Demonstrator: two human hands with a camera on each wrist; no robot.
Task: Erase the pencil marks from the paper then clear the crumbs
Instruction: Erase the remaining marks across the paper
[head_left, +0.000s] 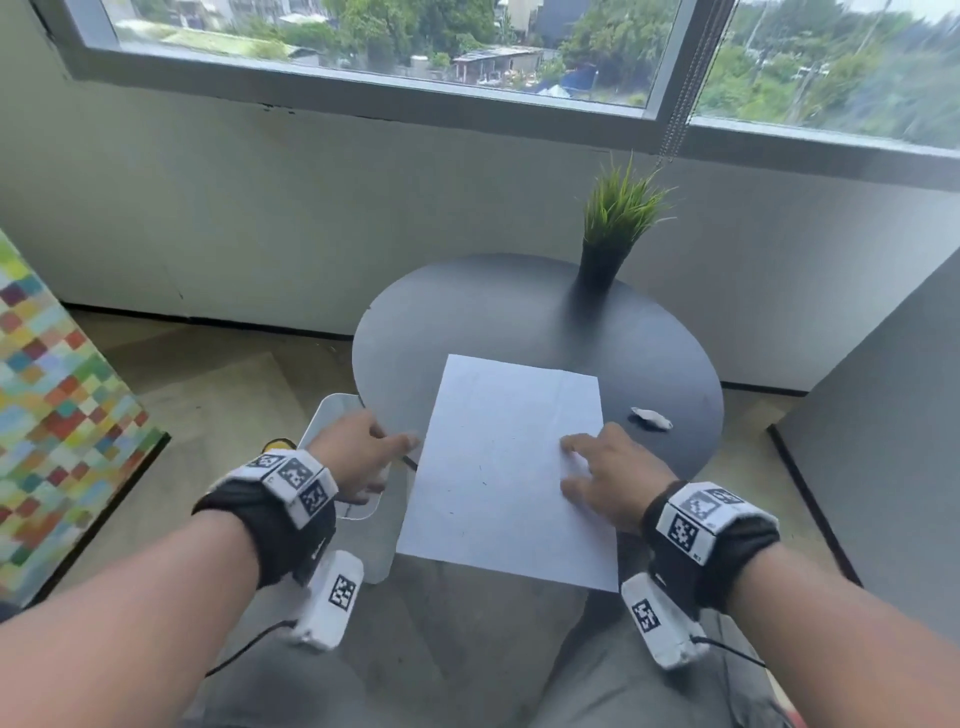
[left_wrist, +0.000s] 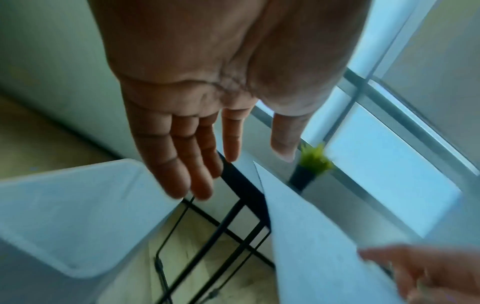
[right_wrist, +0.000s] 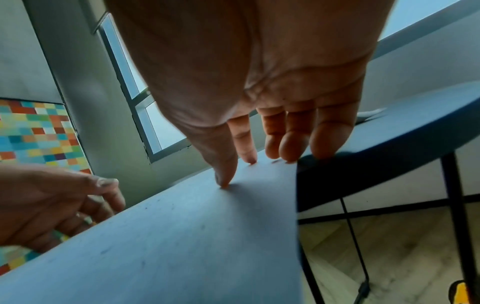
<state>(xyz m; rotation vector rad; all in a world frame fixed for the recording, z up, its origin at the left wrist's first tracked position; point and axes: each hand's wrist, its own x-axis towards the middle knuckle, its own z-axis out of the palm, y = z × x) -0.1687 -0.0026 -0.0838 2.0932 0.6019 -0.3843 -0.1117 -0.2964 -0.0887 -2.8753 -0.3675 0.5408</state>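
A white sheet of paper (head_left: 498, 441) lies on the round dark table (head_left: 493, 312), its near end hanging past the table's front edge. Small dark specks (head_left: 483, 475) dot its middle. My right hand (head_left: 576, 462) presses its straight fingertips (right_wrist: 223, 181) on the sheet's right side. My left hand (head_left: 384, 457) hovers flat with straight fingers (left_wrist: 197, 174) just off the sheet's left edge, holding nothing. A small white lump (head_left: 651, 417), possibly an eraser, lies on the table right of the paper (right_wrist: 182, 236).
A white bin (head_left: 332, 410) stands on the floor under my left hand, beside the table's black wire legs (left_wrist: 233, 226). A potted grass plant (head_left: 602, 265) stands at the table's far side. A colourful checkered panel (head_left: 52, 415) is left, a grey partition (head_left: 883, 441) right.
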